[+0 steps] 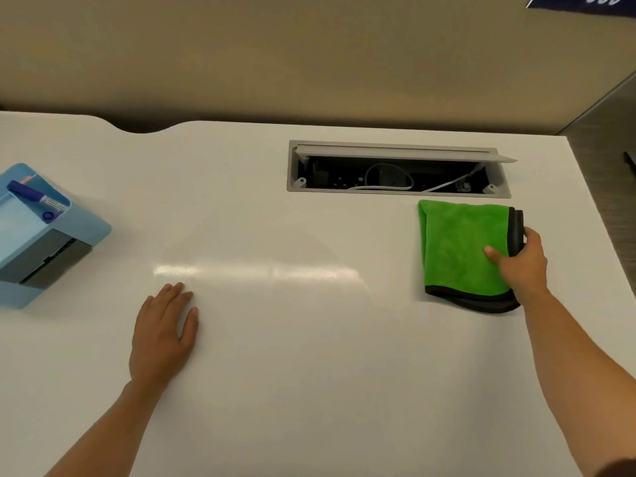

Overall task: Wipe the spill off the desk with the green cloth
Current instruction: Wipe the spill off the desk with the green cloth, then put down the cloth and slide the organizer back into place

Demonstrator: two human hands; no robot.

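The green cloth (459,247), folded, with a dark grey edge, lies on the white desk (275,373) at the right, just in front of the cable hatch. My right hand (523,263) grips the cloth's right edge, thumb on top and fingers under the dark border. My left hand (165,333) rests flat on the desk at the left, fingers together, palm down, holding nothing. A faint shiny streak (258,271) runs across the desk's middle between my hands; I cannot tell whether it is liquid or reflected light.
An open grey cable hatch (399,192) with white cables sits in the desk behind the cloth. A light blue organiser box (51,235) holding a blue marker (32,194) stands at the left edge. A beige partition (309,56) rises behind the desk.
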